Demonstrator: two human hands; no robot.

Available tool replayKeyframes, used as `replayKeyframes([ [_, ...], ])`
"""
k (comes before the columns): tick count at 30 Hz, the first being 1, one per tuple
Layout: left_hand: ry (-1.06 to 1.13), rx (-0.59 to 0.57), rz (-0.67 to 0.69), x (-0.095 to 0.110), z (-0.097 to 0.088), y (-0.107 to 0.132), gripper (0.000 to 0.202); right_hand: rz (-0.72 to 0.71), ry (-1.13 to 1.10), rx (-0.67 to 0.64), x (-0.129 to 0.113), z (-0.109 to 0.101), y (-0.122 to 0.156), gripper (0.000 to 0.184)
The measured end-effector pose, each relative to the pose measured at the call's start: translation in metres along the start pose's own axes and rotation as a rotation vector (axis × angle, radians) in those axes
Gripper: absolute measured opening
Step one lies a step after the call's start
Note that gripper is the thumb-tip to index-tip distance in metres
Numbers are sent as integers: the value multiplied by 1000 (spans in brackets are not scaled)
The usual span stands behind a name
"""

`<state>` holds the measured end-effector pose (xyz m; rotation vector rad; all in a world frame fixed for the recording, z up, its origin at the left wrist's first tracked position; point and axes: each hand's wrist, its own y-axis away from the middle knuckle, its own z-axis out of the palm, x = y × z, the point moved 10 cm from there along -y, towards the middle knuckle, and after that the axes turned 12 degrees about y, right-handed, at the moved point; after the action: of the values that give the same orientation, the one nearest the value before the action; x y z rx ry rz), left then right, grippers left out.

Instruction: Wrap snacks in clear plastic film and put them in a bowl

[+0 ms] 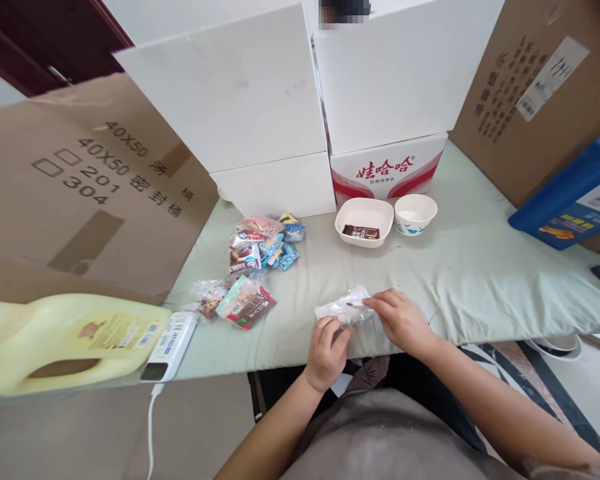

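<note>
Near the table's front edge, a crinkled clear plastic bag [341, 308] lies between my two hands. My left hand [327, 352] has its fingers curled over the bag's near side, closed on it. My right hand [400, 321] pinches at the bag's right end, where something small and white with a dark spot shows at the fingertips; I cannot make out what it is. Farther back sits a white square bowl [343, 227] with a dark brown snack packet [361, 232] inside. A round white paper bowl [416, 215] with blue print stands beside it.
Several wrapped snacks [260, 243] and a brown snack pouch [247, 303] lie left of my hands. A yellow jug [75, 343] and white power strip [173, 343] are at far left, a blue bottle [575, 200] at right. White boxes [275, 183] and cardboard [95, 193] wall the table.
</note>
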<state>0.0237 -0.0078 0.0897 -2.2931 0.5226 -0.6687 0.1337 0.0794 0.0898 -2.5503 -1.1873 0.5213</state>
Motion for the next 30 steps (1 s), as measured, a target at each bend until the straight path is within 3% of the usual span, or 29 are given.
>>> replayKeyframes([
  [3,7,89,-112,-15,-14,8,12,-172,58,-152,-44,23,-24,34],
  [6,8,38,-305,-42,-15,15,8,-255,106,-248,-54,36,-29,31],
  [8,4,-19,-373,-56,-15,19,10,-193,136,-235,-32,34,-23,36],
  [12,-25,-27,-432,-72,-26,27,20,59,242,-145,57,13,15,46],
  [15,27,-41,-480,-86,-28,26,29,248,367,-96,114,-7,51,38],
  [17,148,-116,-512,-99,-19,18,23,353,424,1,130,-26,67,30],
  [20,262,-102,-737,-140,-18,4,20,375,357,176,116,-49,69,23],
  [22,148,82,-870,-165,-43,-7,19,300,233,230,92,-54,59,22],
  [24,-20,283,-798,-165,-73,-25,20,198,105,221,65,-52,45,22],
  [26,-76,342,-607,-143,-83,-43,19,94,5,175,39,-43,31,23],
  [28,2,180,-457,-119,-63,-54,15,23,-47,114,22,-31,17,24],
  [30,75,-97,-405,-97,-28,-52,18,26,-56,60,18,-19,5,26],
])
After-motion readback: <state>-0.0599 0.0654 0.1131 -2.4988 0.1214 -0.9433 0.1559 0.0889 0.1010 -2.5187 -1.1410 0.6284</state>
